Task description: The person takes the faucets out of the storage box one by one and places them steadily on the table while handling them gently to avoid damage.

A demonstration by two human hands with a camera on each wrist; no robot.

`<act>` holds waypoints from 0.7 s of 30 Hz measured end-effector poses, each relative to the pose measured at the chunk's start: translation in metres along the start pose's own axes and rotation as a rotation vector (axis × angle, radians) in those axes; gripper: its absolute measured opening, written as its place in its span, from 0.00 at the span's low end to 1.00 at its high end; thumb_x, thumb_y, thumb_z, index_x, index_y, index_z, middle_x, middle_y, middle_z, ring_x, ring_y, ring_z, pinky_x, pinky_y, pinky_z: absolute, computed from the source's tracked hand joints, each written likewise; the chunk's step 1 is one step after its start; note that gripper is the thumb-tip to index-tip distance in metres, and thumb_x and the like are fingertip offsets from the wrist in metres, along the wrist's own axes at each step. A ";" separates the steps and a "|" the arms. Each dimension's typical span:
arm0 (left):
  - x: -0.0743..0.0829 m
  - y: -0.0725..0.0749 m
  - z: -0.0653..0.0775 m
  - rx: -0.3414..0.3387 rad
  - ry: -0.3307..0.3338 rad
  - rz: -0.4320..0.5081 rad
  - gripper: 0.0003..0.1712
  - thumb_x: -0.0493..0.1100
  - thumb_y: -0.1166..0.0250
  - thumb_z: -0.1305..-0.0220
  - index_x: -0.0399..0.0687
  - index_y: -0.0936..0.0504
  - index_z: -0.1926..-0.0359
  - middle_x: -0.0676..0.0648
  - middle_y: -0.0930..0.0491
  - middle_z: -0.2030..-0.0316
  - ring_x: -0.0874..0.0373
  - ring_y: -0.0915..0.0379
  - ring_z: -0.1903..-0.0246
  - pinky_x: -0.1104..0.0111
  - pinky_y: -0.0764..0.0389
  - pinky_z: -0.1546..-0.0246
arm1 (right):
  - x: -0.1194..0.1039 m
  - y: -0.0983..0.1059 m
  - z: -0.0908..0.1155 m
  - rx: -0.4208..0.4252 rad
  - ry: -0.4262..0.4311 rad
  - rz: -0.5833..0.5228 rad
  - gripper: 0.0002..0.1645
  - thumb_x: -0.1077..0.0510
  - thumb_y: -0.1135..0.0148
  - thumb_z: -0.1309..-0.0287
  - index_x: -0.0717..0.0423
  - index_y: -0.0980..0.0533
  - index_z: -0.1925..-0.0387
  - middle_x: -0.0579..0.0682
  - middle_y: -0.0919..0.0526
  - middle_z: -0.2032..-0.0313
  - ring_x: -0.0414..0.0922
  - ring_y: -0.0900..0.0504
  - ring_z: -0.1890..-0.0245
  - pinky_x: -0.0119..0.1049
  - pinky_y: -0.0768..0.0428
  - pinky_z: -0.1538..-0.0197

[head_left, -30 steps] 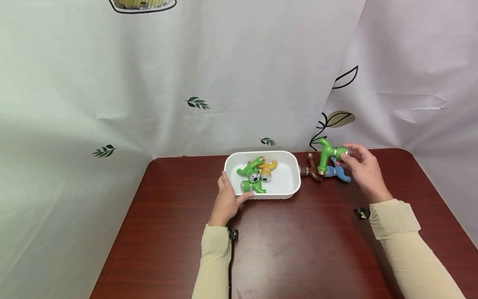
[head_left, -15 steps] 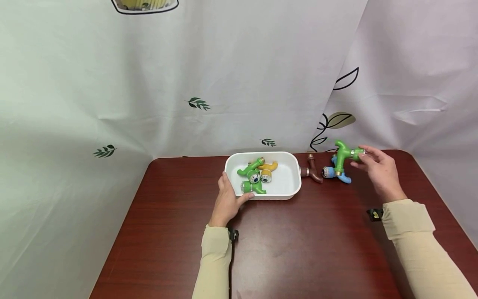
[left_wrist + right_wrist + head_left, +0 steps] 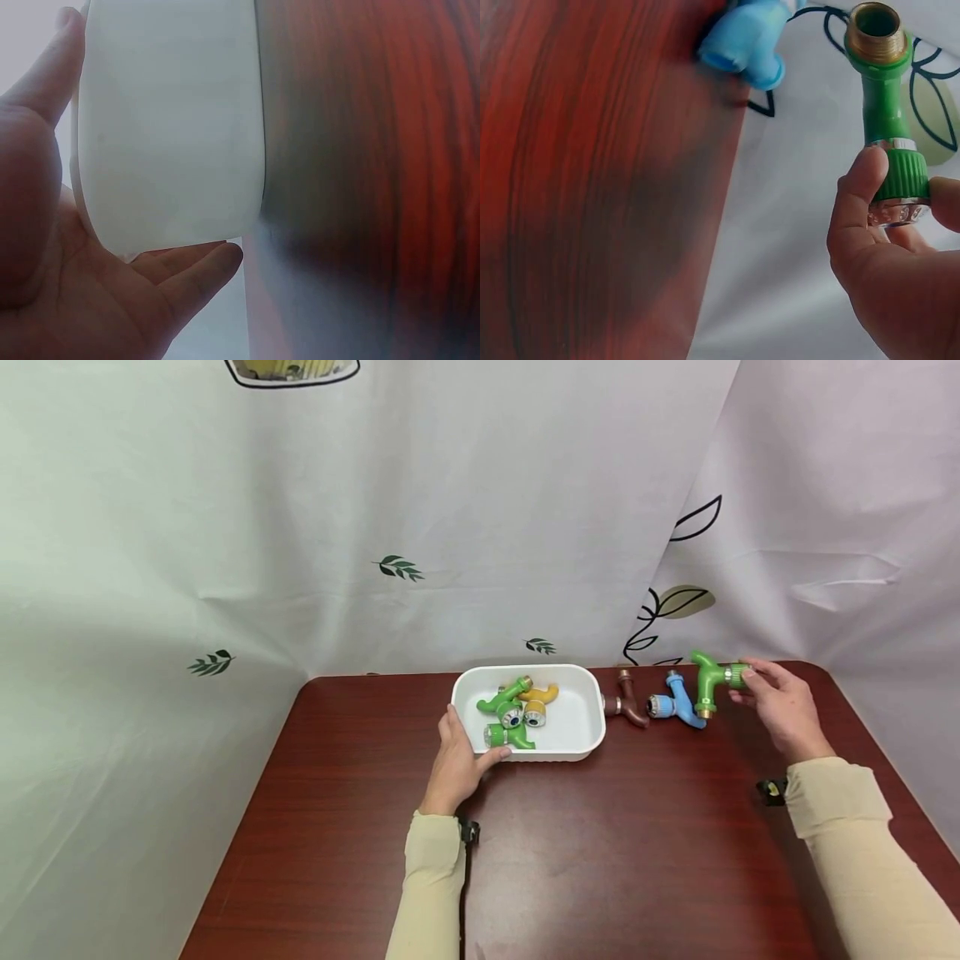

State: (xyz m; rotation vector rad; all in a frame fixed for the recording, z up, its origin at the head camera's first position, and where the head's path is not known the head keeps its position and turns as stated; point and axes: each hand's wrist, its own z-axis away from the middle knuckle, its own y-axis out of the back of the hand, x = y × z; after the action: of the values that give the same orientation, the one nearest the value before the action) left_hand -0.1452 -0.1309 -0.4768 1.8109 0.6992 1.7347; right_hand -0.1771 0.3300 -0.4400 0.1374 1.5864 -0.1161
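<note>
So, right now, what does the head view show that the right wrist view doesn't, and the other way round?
Only the head view: the left hand gripping a white rounded-rectangular tray with two green taps and one yellow tap inside, plus a brown tap beside it.

Only the right wrist view: the opening in the brass-coloured end of the upheld green tap.

Both: the right hand pinching that tap, a blue tap, the red-brown wood-grain table and the white plant-print cloth.
</note>
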 end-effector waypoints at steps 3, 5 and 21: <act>0.000 0.000 0.000 0.001 -0.001 -0.006 0.72 0.60 0.26 0.43 0.31 0.68 0.23 0.33 0.56 0.26 0.40 0.30 0.44 0.53 0.27 0.41 | 0.001 0.005 -0.002 -0.010 -0.003 0.108 0.30 0.56 0.48 0.25 0.71 0.38 0.31 0.33 0.20 0.63 0.31 0.17 0.68 0.22 0.21 0.61; 0.000 0.000 0.000 0.002 0.000 -0.011 0.72 0.61 0.26 0.43 0.31 0.68 0.22 0.33 0.56 0.26 0.40 0.30 0.44 0.53 0.27 0.41 | 0.002 0.008 -0.005 -0.010 -0.004 0.193 0.29 0.55 0.49 0.24 0.71 0.39 0.33 0.29 0.20 0.65 0.30 0.17 0.69 0.21 0.22 0.61; -0.001 -0.001 0.000 0.002 0.003 -0.021 0.72 0.61 0.26 0.44 0.31 0.68 0.22 0.33 0.56 0.26 0.39 0.29 0.46 0.53 0.27 0.41 | 0.019 0.030 -0.021 -0.045 -0.093 0.206 0.04 0.60 0.55 0.23 0.57 0.34 0.53 0.27 0.21 0.70 0.29 0.19 0.72 0.23 0.20 0.64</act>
State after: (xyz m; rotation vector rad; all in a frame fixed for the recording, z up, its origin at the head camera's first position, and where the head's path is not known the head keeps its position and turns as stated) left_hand -0.1456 -0.1310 -0.4782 1.7966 0.7194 1.7243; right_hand -0.1930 0.3631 -0.4580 0.2555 1.4725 0.0725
